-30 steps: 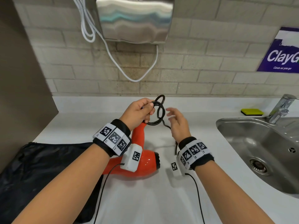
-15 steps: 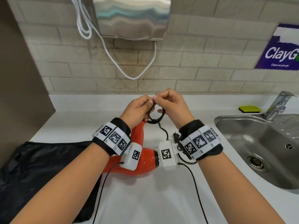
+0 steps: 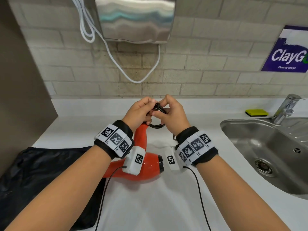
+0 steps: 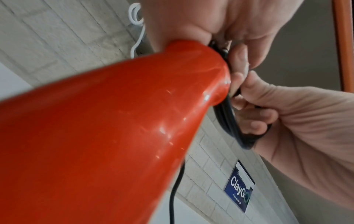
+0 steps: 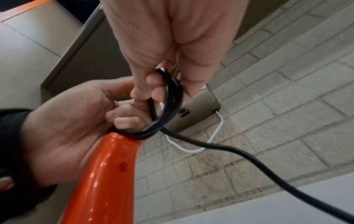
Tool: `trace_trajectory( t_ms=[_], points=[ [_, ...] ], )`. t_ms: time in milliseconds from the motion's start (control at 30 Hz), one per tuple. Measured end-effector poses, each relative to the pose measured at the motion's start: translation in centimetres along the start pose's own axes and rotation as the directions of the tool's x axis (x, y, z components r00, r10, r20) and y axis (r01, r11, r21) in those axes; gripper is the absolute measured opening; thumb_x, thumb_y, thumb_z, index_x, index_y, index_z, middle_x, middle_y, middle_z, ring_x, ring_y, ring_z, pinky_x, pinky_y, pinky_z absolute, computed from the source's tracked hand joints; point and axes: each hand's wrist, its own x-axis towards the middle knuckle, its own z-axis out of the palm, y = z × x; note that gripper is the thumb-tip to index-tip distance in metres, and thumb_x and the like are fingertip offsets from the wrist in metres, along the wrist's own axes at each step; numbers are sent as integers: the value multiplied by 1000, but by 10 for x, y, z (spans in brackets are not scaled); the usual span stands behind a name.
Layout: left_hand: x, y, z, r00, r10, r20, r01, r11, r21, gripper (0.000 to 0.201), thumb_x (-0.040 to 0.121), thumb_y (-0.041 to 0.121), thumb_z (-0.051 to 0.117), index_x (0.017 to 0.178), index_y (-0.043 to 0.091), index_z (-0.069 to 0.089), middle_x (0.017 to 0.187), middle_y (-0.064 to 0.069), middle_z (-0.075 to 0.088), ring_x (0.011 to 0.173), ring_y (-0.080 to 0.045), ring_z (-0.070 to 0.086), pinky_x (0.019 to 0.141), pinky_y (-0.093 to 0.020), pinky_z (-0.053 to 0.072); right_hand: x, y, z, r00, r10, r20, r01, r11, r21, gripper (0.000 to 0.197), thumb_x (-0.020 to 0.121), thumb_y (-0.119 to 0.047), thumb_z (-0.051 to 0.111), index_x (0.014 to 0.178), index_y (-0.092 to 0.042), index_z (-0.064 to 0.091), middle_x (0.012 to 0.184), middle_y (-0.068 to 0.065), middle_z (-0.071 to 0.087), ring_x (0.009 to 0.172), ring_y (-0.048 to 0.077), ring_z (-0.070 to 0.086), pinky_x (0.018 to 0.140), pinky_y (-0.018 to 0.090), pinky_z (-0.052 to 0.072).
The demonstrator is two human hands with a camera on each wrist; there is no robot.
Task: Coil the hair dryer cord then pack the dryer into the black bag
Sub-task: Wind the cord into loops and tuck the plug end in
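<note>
Ahead of me a pale brick wall (image 3: 191, 69) carries a steel hand dryer (image 3: 135, 19); the white surface (image 3: 150, 205) holds a steel sink (image 3: 266, 147) at my right.

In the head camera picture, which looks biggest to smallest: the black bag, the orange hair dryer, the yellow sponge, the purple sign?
1. black bag
2. hair dryer, partly hidden by the wrists
3. purple sign, cut by the frame edge
4. yellow sponge

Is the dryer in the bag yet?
Not yet. The dryer lies on the counter beside the bag, while both the left hand and right hand hold its cord loops.
</note>
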Motion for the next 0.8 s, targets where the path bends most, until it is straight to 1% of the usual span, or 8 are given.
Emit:
trace_trajectory(
  t_ms=[133,200,300,400,467,533,633,800],
  points=[
    [1,0,2,996,65,-59,-58,992,108,20,88,19,57,68,15,57,45,13,44,38,-4,35,40,-18,35,-2,0,6,996,-52,-74,45,995,-85,42,73,-9,72,64,-25,34,77,16,51,65,36,51,58,42,47],
    [2,-1,3,996,60,-66,-51,990,129,21,89,18,57,67,15,57,45,12,42,38,-4,35,40,-18,35,-5,4,5,994,-49,-95,40,995,-96,36,74,-14,72,68,-21,37,69,6,47,60,26,44,56,34,42],
    [2,-4,3,995,59,-76,-50,992,115,22,93,18,51,72,11,56,50,3,46,36,-6,35,38,-18,34,-9,11,3,999,-10,37,12,998,-65,22,84,-19,63,89,-13,42,71,-8,49,64,9,47,63,18,40],
    [1,-5,2,995,68,-74,-62,995,83,22,95,17,45,79,9,58,45,8,45,33,-6,35,37,-17,34,-9,17,0,974,66,217,-68,998,4,17,93,-22,48,107,-13,47,81,-5,58,75,15,58,75,30,48],
    [0,-5,-2,994,64,-89,-60,997,46,22,96,16,43,83,11,60,55,1,44,33,-4,34,38,-17,35,-8,21,-5,955,89,282,-82,996,-38,18,95,-28,43,100,-14,52,76,-5,53,69,12,54,67,29,47],
    [0,-5,-8,995,58,-83,-57,998,14,23,96,17,40,87,12,61,62,-3,41,34,-2,33,40,-16,35,-9,25,-12,944,101,314,-90,995,-52,29,89,-38,39,87,-15,55,70,-11,47,60,-4,47,61,12,37],
    [-2,-4,-16,999,33,-37,-35,998,-53,24,97,16,39,88,12,60,60,-1,40,35,-2,29,41,-16,35,-4,24,-20,939,131,319,-141,990,9,25,90,-30,39,76,-15,52,62,-13,40,48,-8,42,54,11,33],
    [-4,0,-14,993,25,118,-28,999,21,23,97,11,35,93,14,57,65,-3,41,36,-2,29,44,-16,35,14,7,-25,998,-31,49,39,984,-172,23,90,-4,47,70,-15,52,59,-9,44,52,-5,44,56,9,35]
  ],
)
